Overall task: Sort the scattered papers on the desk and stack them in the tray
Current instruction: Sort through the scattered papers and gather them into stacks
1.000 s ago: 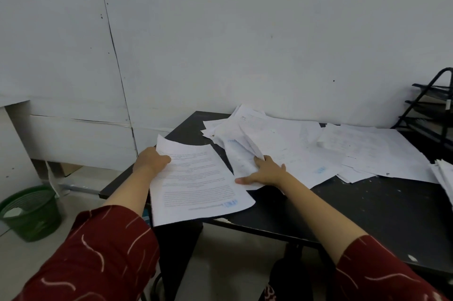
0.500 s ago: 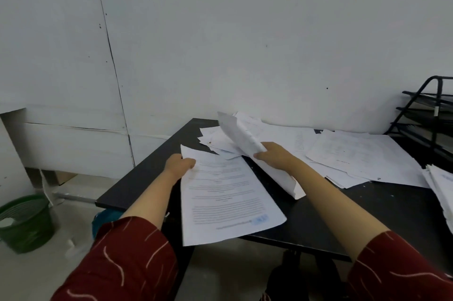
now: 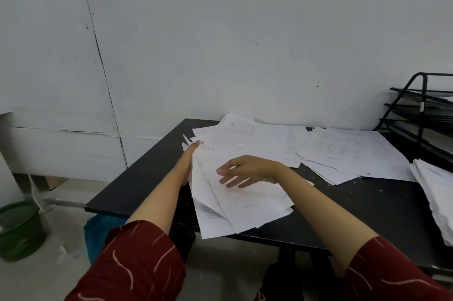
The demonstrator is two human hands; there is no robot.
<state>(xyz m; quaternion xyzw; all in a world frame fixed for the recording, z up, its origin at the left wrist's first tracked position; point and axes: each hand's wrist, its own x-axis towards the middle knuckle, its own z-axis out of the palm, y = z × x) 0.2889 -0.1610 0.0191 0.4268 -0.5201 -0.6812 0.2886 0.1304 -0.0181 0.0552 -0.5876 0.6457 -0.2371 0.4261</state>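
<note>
Papers (image 3: 241, 199) in a small gathered bundle lie at the near left part of the desk (image 3: 355, 215), fanned unevenly, their lower corners hanging out past the desk's front edge. More loose sheets (image 3: 343, 151) are spread toward the wall, another pile (image 3: 438, 193) sits at the right edge, and the tray (image 3: 426, 114) stands well apart at the far right.

That overhang worries me. If I let go or nudge the bundle toward myself, I think the bottom sheets could slide off onto the floor. They are also not squared up, so lifting them as they are may let single pages slip out or crease.

My left hand (image 3: 187, 163) lies along the bundle's left edge, fingers straight and together, pressing sideways against the paper. I cannot tell whether the thumb is tucked under the sheets. My right hand (image 3: 247, 170) is just above the top sheet, palm down, fingers loosely spread and slightly blurred. I cannot say whether they touch the paper; they hold nothing.
</note>
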